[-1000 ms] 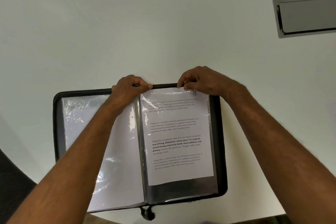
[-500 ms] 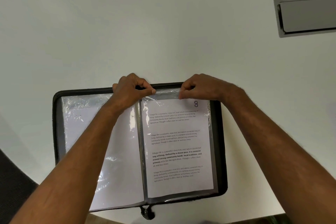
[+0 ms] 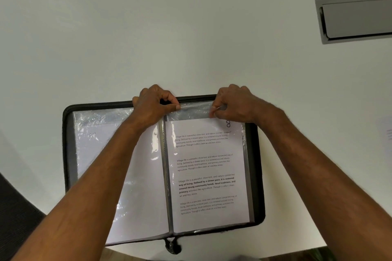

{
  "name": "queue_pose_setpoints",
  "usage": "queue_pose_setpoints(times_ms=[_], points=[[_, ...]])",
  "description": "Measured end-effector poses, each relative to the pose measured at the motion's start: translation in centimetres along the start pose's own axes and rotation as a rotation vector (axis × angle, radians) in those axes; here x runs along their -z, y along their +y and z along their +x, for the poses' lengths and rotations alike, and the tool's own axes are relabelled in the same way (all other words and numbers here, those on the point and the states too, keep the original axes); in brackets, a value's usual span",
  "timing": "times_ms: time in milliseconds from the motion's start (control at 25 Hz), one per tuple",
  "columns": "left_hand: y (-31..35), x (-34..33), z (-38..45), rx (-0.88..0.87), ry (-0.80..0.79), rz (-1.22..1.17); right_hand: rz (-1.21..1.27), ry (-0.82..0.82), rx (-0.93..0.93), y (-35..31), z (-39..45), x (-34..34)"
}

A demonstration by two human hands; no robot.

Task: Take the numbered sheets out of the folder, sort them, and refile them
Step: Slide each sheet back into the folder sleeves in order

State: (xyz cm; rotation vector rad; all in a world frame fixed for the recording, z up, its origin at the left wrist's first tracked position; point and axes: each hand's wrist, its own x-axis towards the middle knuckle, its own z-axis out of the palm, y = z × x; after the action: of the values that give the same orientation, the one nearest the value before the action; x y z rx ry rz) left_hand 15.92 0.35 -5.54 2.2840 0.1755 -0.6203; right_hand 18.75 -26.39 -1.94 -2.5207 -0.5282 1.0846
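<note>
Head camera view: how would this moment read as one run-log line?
black zip folder open | printed white sheet inside clear sleeve | left hand, right hand pinch sleeve top

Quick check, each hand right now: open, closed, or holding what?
Left hand: pinching the top edge of the plastic sleeve.
Right hand: pinching the same sleeve edge, above the numbered sheet.

Left hand point(image 3: 152, 106) and right hand point(image 3: 233, 104) extended forward, fingers curled, pinching
</note>
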Motion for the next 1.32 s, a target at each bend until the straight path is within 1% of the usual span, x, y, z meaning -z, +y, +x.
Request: queue_pose_setpoints(times_ms=[80,120,200,280,360,440,640,720,760,840,920,1000,1040,1120,1200,1320], points=[[-0.2,-0.2,0.1,-0.005,0.018,0.029,0.053,0.157,0.018,0.2,-0.7,-1.1],[-0.3,-0.4,0.1,-0.01,0.027,0.046,0.125,0.253,0.022,0.3,-1.2,-1.7],[-0.5,-0.7,0.0,-0.029,0.047,0.09,0.318,0.431,0.014,0.2,-2.3,-2.8],[-0.4,-1.0,-0.5,-0.042,0.063,0.166,0.509,0.573,-0.029,-0.1,-3.5,-3.8],[0.0,-1.4,-1.4,-0.04,0.073,0.24,0.674,0.637,-0.106,-0.5,-4.8,-5.0],[0.4,-1.7,-2.6,-0.057,0.091,0.301,0.769,0.646,-0.172,-0.7,-6.5,-6.4],[0.1,-2.8,-6.4,-0.089,0.074,0.445,0.841,0.542,-0.357,-2.4,-11.2,-10.0],[-0.2,-3.6,-8.9,-0.135,0.088,0.427,0.9,0.52,-0.416,-3.2,-13.1,-11.1],[-0.4,-3.9,-10.4,-0.154,0.094,0.405,0.966,0.48,-0.433,-3.6,-14.0,-11.5],[-0.6,-4.4,-13.3,-0.138,0.069,0.357,1.091,0.338,-0.455,-4.8,-15.7,-11.8],[-1.4,-5.0,-15.6,-0.103,0.005,0.298,1.111,0.185,-0.457,-6.4,-17.0,-11.7],[-2.0,-5.3,-17.8,-0.118,-0.039,0.156,1.08,0.128,-0.414,-8.0,-18.0,-11.7],[-2.1,-5.2,-18.5,-0.101,-0.043,0.023,1.105,0.125,-0.381,-9.0,-18.2,-11.7],[-1.9,-4.2,-19.5,0.044,-0.072,-0.264,1.19,0.124,-0.314,-11.2,-18.4,-11.6],[-1.8,-2.6,-20.1,0.19,-0.103,-0.517,1.215,0.085,-0.235,-13.5,-17.3,-12.0],[-2.9,-0.2,-20.3,0.307,-0.098,-0.733,1.179,-0.073,-0.13,-16.9,-14.4,-13.8]])
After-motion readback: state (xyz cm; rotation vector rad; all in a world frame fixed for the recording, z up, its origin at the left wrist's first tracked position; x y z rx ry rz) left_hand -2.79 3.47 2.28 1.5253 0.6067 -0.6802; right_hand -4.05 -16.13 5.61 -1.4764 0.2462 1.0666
